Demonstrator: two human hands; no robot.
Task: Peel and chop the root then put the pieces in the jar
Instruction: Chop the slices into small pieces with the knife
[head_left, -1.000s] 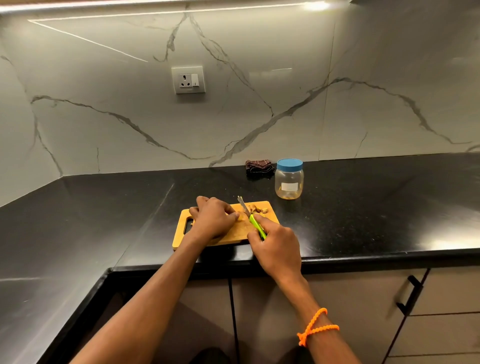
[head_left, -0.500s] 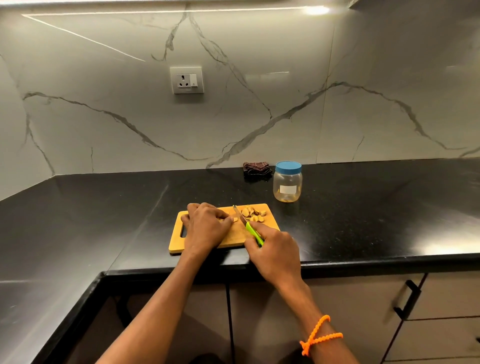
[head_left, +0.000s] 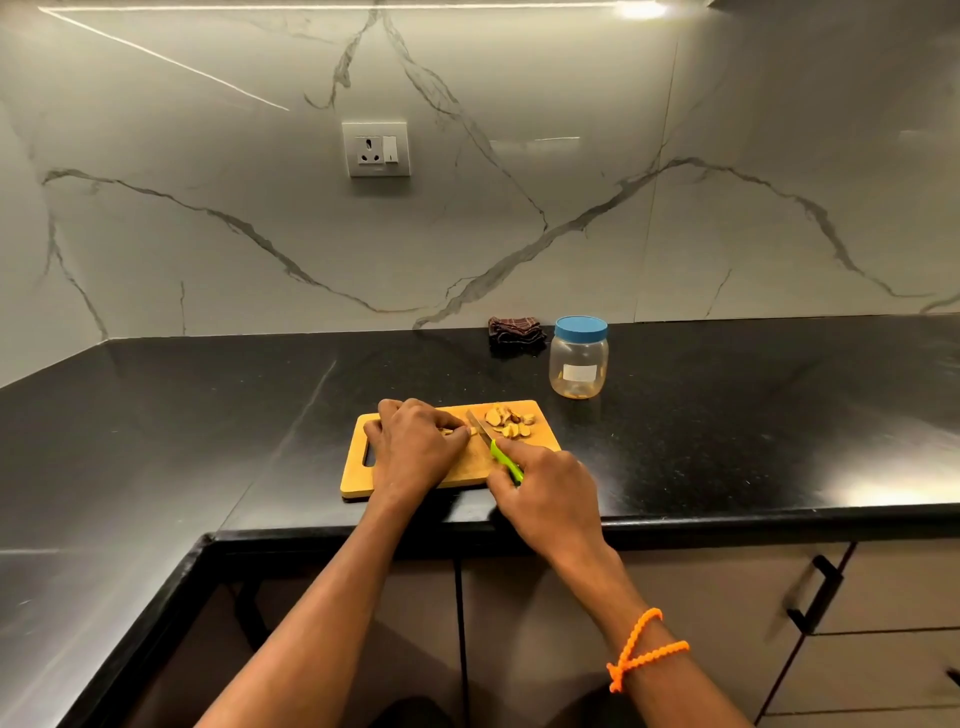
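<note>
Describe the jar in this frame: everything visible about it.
The jar is a small, clear, plastic-looking container with a blue screw lid, closed. A white label faces the camera, and the bottom looks yellowish. It stands upright on the black countertop, just beyond the cutting board's far right corner, beside a dark folded cloth. Neither hand touches it.

Marble wall (head_left: 519, 234), black counter (head_left: 208, 415), beige cabinets (head_left: 883, 587)

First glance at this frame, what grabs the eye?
The bright wooden cutting board on the black counter, where the left hand holds the root down and the right hand grips a green-handled knife. Cut pieces lie at the board's far right corner. Behind it stands a blue-lidded jar, lid on.
</note>
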